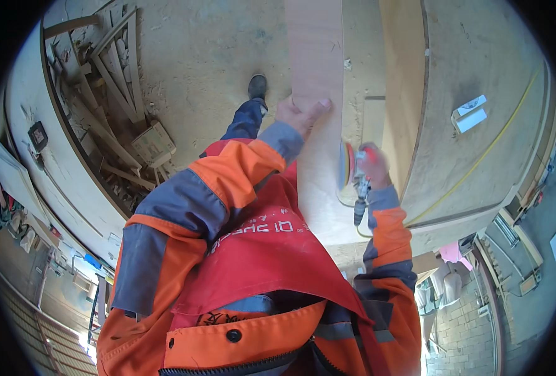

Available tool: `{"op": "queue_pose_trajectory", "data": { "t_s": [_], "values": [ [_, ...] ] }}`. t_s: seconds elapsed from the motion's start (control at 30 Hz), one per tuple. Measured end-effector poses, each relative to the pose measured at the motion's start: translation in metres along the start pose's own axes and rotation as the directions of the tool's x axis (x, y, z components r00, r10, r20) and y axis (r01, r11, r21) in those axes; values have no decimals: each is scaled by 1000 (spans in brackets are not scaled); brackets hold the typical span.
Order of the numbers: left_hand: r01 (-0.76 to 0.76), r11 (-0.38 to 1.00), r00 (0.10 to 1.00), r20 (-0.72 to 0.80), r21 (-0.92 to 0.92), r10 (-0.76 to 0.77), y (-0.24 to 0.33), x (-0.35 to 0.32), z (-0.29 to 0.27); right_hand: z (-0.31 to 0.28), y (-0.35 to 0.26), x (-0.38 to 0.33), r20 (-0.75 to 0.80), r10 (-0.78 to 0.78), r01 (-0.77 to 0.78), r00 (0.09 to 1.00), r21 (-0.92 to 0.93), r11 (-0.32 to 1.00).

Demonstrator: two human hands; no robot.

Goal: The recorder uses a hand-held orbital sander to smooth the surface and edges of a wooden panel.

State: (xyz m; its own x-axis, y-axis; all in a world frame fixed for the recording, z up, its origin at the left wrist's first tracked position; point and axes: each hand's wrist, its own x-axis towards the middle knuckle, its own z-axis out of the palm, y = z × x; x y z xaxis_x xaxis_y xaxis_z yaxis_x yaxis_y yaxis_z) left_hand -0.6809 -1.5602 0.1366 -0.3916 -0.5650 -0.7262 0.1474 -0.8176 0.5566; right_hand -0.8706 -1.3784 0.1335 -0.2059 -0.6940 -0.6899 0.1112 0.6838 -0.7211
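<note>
A long, pale pinkish board (317, 62) runs away from my body at the middle of the view. My left hand (301, 114) grips its left edge, thumb over the top face and fingers partly hidden. In my right hand (374, 164) is a disc sander (355, 177), its round pad turned on edge at the board's right side. Whether the pad touches the board I cannot make out. From the sander's lower end a dark hose fitting (359, 212) points toward me, and a thin yellow hose (478, 164) curves off to the right. The right hand looks slightly blurred.
Right of the board lies a tan wooden strip (404, 69) beside a large worktable (478, 69). A white block-like object (470, 114) sits on that table. At the left, scrap wood (111, 94) fills an open space beside a pale bench (36, 103). Debris dots the floor (196, 56).
</note>
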Motion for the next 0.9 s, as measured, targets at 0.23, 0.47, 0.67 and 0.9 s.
{"op": "queue_pose_trajectory", "data": {
  "t_s": [0.23,0.47,0.67,0.9],
  "values": [
    [33,999,998,-54,17,-32,8,0,4,9,-57,12,24,178,-179,984,153,972],
    [-23,997,999,-41,71,26,1,5,-1,2,-22,4,44,23,-23,999,0,1000],
    [-86,974,993,-59,208,100,-3,9,-8,19,-97,29,-13,128,-123,992,181,976],
    [-61,986,991,-105,153,78,0,0,-3,11,-35,8,26,88,-89,996,52,995]
  ]
}}
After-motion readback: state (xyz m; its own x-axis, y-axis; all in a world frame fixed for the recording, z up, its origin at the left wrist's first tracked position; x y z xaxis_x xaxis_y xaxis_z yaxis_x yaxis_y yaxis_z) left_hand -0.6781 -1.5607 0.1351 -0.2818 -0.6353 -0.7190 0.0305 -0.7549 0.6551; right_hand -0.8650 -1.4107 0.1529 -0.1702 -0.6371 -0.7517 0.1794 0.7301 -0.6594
